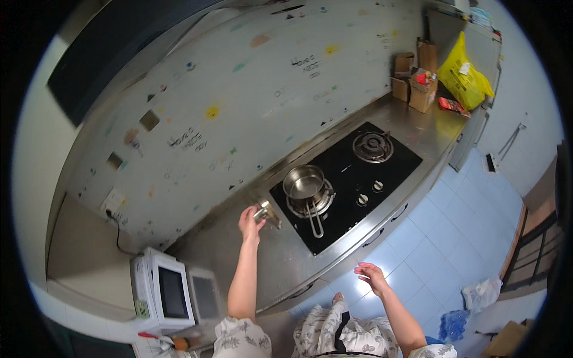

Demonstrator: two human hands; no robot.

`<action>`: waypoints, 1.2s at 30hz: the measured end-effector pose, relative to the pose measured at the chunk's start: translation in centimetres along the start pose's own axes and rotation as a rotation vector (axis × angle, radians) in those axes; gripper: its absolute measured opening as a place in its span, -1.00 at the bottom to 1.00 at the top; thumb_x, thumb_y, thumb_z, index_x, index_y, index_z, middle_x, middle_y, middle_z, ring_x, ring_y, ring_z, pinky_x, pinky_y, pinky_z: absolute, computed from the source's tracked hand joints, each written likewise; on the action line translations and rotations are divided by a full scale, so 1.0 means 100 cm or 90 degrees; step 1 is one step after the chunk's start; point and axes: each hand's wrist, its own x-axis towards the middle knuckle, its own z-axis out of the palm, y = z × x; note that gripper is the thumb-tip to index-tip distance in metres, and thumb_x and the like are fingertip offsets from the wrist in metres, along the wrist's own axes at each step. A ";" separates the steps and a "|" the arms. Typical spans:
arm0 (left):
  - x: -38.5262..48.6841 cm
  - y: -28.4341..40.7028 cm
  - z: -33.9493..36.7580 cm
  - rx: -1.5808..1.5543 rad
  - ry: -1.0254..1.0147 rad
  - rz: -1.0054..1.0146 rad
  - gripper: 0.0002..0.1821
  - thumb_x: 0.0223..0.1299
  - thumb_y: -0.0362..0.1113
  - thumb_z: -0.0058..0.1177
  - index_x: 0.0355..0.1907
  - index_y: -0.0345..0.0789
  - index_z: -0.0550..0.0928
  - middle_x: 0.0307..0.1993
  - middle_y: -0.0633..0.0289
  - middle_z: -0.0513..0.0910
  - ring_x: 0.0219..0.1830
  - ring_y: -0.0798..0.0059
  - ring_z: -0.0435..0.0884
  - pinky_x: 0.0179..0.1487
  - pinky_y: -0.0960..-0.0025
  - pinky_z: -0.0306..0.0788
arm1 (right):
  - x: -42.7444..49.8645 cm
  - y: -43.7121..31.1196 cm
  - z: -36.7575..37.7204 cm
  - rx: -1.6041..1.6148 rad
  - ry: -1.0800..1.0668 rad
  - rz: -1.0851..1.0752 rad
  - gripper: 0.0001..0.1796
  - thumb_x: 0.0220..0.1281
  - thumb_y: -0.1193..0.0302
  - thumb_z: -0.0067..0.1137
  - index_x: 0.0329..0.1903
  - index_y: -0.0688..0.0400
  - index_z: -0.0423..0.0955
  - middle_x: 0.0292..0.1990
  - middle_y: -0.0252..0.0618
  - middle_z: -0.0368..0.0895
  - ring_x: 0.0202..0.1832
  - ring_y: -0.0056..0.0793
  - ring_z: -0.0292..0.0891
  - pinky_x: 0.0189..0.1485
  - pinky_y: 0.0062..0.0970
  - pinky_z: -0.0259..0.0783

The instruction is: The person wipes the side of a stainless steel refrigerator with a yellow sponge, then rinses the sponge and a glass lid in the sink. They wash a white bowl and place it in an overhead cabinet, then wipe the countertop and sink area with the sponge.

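My left hand [249,223] grips a small shiny metal piece [267,212], which looks like a pot lid held on edge; blur hides its exact shape. It is just above the steel countertop [224,250], left of the hob [344,168]. A stainless-steel saucepan [304,182] stands uncovered on the hob's left burner [330,197]. Its wire handle [316,223] points toward me, and no food shows inside. My right hand [372,276] hangs in front of the counter edge with fingers apart, holding nothing.
The right burner [373,147] has a pan support, and two knobs [362,199] sit near the hob's front. A white microwave [170,291] stands at left. Cardboard boxes [422,96] and a yellow plastic bag [465,80] occupy the counter's far right end. Drawer handles [373,238] stick out along the front.
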 end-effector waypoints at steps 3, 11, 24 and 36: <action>0.049 -0.004 0.071 0.195 -0.055 0.057 -0.77 0.10 -0.25 0.13 -0.19 -0.26 0.53 -0.28 0.30 0.53 -0.34 0.59 0.53 -0.46 0.49 0.55 | -0.002 -0.013 -0.012 0.028 0.061 -0.047 -0.74 0.24 0.48 -0.15 -0.03 0.16 0.40 -0.15 -0.23 0.57 -0.06 -0.48 0.48 -0.03 -0.47 0.37; 0.110 -0.026 0.165 0.770 -0.187 0.280 -0.59 -0.12 -0.13 0.23 -0.19 -0.27 0.56 -0.16 0.01 0.49 -0.09 0.06 0.50 0.05 0.06 0.36 | -0.016 -0.018 -0.024 0.101 0.213 -0.082 -0.74 0.23 0.49 -0.17 -0.04 0.18 0.40 -0.17 -0.21 0.57 -0.08 -0.45 0.49 -0.04 -0.45 0.39; 0.091 -0.026 0.160 0.923 -0.194 0.406 -0.44 -0.01 -0.01 0.17 0.03 -0.27 0.49 0.02 -0.02 0.40 0.06 0.05 0.40 0.01 0.12 0.39 | 0.013 -0.018 0.007 0.042 0.146 -0.049 -0.75 0.26 0.46 -0.15 -0.03 0.16 0.39 -0.15 -0.25 0.57 -0.07 -0.50 0.48 -0.04 -0.49 0.38; -0.141 -0.067 0.044 0.399 -0.058 0.325 -0.81 0.12 -0.25 0.11 -0.25 -0.29 0.60 -0.35 0.22 0.57 -0.43 0.54 0.52 -0.38 0.43 0.40 | 0.036 -0.043 0.130 0.054 -0.157 -0.053 -0.68 0.26 0.42 -0.09 0.06 0.17 0.34 -0.05 -0.22 0.53 -0.04 -0.47 0.47 -0.02 -0.47 0.36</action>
